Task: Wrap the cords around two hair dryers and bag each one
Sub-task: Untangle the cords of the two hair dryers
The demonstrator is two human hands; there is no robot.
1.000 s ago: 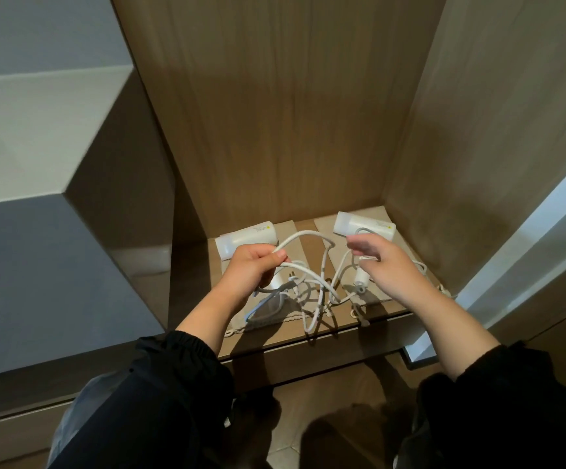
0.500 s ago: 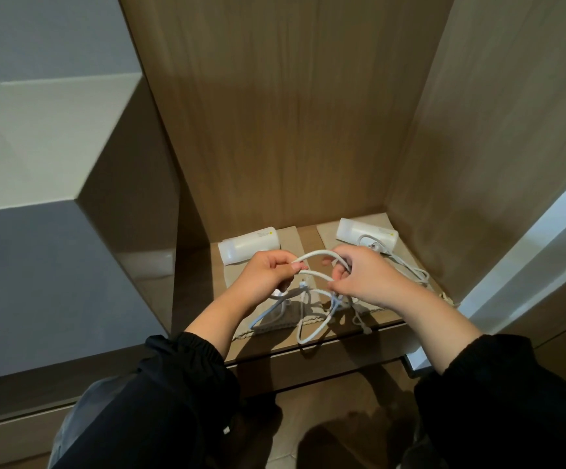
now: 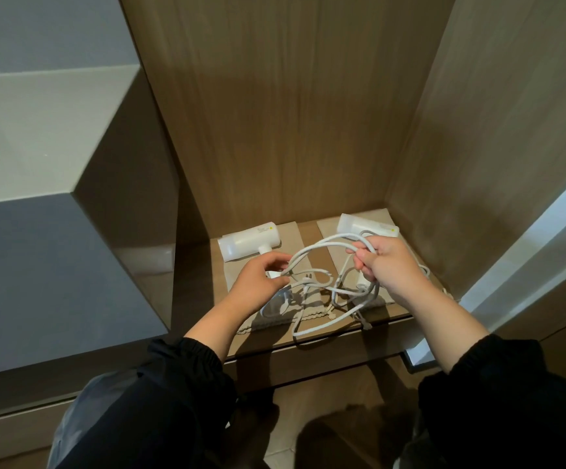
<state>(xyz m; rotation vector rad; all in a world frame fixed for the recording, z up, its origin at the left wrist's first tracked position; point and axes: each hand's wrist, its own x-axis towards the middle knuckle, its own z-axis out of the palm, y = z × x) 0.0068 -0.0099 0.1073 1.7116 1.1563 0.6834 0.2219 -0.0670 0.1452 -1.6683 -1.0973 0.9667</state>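
Right grip (image 3: pixel 389 269) round white cords (image 3: pixel 312 252); wooden shelf (image 3: pixel 191 289) inside wood-panelled alcove (image 3: pixel 291 113)

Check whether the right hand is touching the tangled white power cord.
Touching: the head view shows the right hand gripping loops of the white cord.

The left hair dryer (image 3: pixel 249 245) and the right hair dryer (image 3: pixel 366 228) are plain white, each with a tiny yellow dot on its barrel, and the cords (image 3: pixel 315 247) are white too. The bags (image 3: pixel 295 236) are pale beige cloth, while the shelf (image 3: pixel 308 343) and the cabinet walls (image 3: pixel 274 113) are mid-brown wood with fine streaky grain. The sleeves (image 3: pixel 186 384) are black, and the panel (image 3: pixel 37 130) at far left is grey and off-white.
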